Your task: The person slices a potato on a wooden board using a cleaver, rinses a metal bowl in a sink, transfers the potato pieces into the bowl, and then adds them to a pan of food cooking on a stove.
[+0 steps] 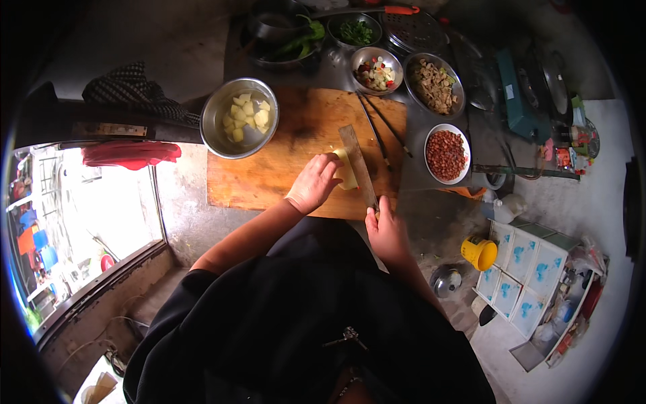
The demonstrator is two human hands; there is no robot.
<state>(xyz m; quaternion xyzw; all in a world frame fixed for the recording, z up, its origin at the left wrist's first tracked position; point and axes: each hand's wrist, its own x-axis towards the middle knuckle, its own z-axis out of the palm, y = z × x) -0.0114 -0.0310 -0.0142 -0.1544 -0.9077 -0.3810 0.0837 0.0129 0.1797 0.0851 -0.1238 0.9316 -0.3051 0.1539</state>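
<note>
A peeled, pale yellow piece of potato (346, 171) lies on the wooden cutting board (252, 177). My left hand (315, 183) presses it from the left with bent fingers. In my right hand (387, 230) is the handle of a cleaver (359, 164), its broad blade along the potato's right side. Whether the edge has entered the potato cannot be made out. A metal bowl (206, 121) at the board's upper left holds potato chunks (245, 117), seemingly in water. Two dark chopsticks (376, 129) rest on the board to the right of the blade.
Beyond the board stand bowls of chopped garlic and red pepper (376, 74), cooked meat (433, 87), green herbs (356, 33) and peanuts (446, 155). Long green peppers (303, 43) lie at the back. A teal portable gas stove (520, 101) is at right, a yellow bucket (478, 253) lower right.
</note>
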